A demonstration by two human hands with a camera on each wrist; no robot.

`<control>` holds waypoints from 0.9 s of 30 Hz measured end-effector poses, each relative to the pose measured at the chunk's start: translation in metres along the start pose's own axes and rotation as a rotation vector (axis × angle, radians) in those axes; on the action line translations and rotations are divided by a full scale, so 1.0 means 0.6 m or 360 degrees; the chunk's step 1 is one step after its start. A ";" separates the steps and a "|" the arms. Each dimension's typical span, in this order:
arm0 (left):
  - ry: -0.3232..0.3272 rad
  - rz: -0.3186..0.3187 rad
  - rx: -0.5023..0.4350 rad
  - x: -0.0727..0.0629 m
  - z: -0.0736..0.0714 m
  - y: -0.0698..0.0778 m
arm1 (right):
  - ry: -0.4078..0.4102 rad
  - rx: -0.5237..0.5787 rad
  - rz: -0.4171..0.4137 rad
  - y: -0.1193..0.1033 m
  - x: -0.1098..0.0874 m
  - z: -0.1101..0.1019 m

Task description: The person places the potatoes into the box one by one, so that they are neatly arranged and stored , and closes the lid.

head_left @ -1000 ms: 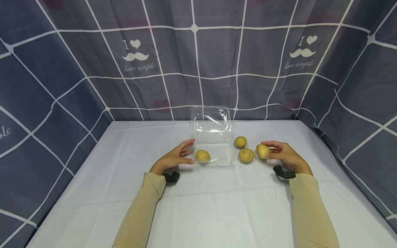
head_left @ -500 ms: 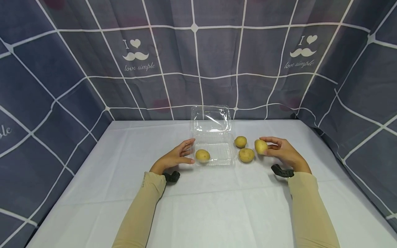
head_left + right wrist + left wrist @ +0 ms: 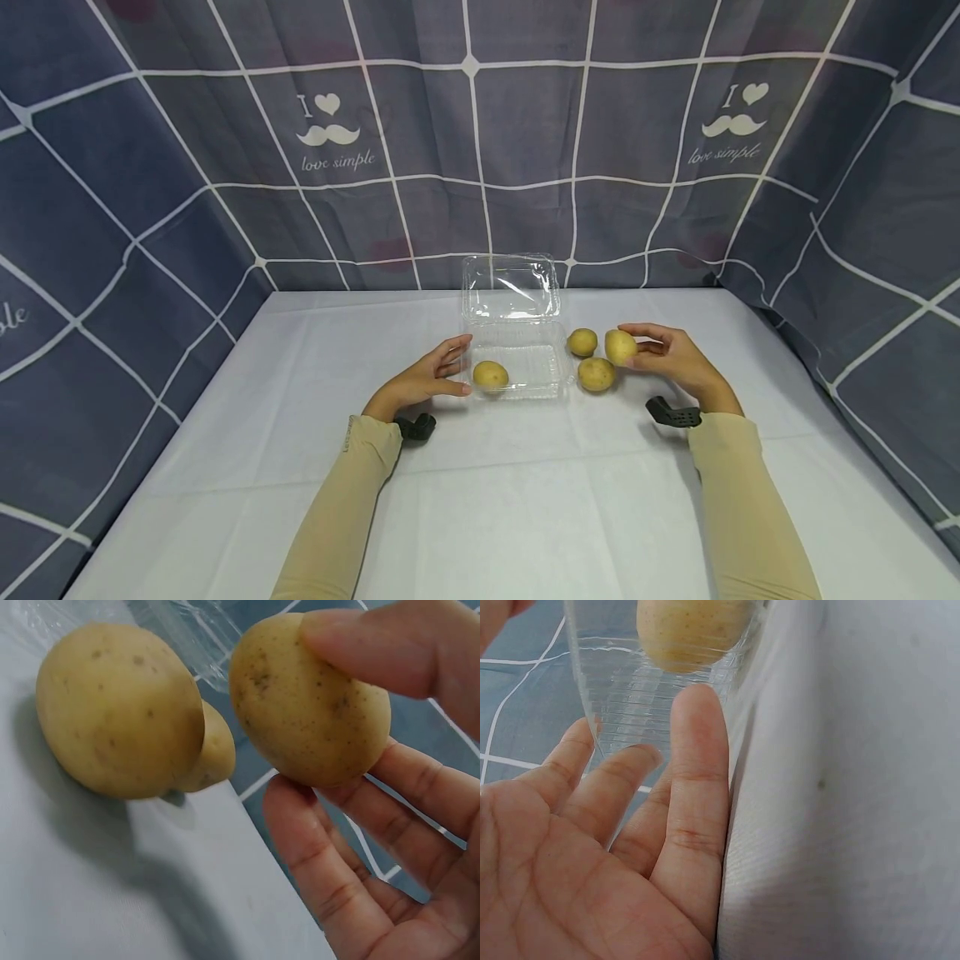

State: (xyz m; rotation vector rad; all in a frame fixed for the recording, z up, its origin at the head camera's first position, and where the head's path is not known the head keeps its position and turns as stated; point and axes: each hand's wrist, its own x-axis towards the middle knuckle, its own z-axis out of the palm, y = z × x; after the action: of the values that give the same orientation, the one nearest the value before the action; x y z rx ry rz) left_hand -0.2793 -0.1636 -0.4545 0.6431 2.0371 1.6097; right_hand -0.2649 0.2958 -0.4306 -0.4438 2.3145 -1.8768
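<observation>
My right hand (image 3: 678, 360) pinches a yellow potato (image 3: 619, 347) between thumb and fingers. In the right wrist view the held potato (image 3: 307, 705) is raised off the table, its skin speckled with dark spots. Two more potatoes lie just left of it, a larger one (image 3: 596, 375) in front and a smaller one (image 3: 582, 342) behind. A clear plastic clamshell container (image 3: 528, 362) stands with its lid (image 3: 512, 292) raised; one potato (image 3: 490, 376) sits inside at the front left. Against the container's left side rests my left hand (image 3: 420, 382), its fingers extended and not curled round it.
A white cloth covers the table (image 3: 487, 517). Dark grey-blue curtains (image 3: 525, 125) with white grid lines rise along the back and both sides. Each wrist carries a black camera mount, such as the right one (image 3: 672, 413).
My right hand has carried its potato left and slightly back, closer to the two potatoes on the table. My left hand and the container stay where they were.
</observation>
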 end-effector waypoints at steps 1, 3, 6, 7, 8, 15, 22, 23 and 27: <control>0.0000 -0.0001 -0.0002 0.000 0.000 0.000 | 0.0000 -0.0007 -0.0007 -0.002 0.001 0.002; 0.0002 -0.0005 -0.0011 0.000 0.000 0.001 | -0.0002 -0.0019 -0.0024 -0.004 0.004 0.007; 0.0008 -0.0014 -0.0020 0.001 0.000 0.001 | -0.0005 -0.0038 -0.0059 -0.005 0.010 0.014; 0.0009 -0.0016 -0.0019 0.001 -0.001 0.001 | -0.0007 -0.0041 -0.0066 -0.006 0.011 0.017; 0.0009 -0.0019 -0.0020 0.001 -0.001 0.001 | -0.0011 -0.0046 -0.0075 -0.006 0.013 0.020; -0.0009 -0.0012 -0.0024 0.001 0.001 0.002 | -0.0058 -0.0066 -0.0085 -0.005 0.023 0.036; 0.0008 -0.0018 -0.0009 0.003 0.000 -0.001 | -0.0087 -0.0073 -0.0099 -0.003 0.029 0.046; 0.0011 -0.0020 -0.0009 0.002 0.001 -0.001 | -0.0093 -0.0071 -0.0104 -0.004 0.030 0.048; 0.0019 -0.0038 -0.0011 0.002 0.000 -0.001 | -0.0118 -0.0056 -0.0114 -0.008 0.032 0.053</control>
State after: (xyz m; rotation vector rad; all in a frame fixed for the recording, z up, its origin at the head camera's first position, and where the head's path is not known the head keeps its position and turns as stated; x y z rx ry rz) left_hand -0.2800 -0.1629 -0.4551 0.6060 2.0388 1.6102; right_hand -0.2735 0.2594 -0.4314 -0.5974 2.3158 -1.8201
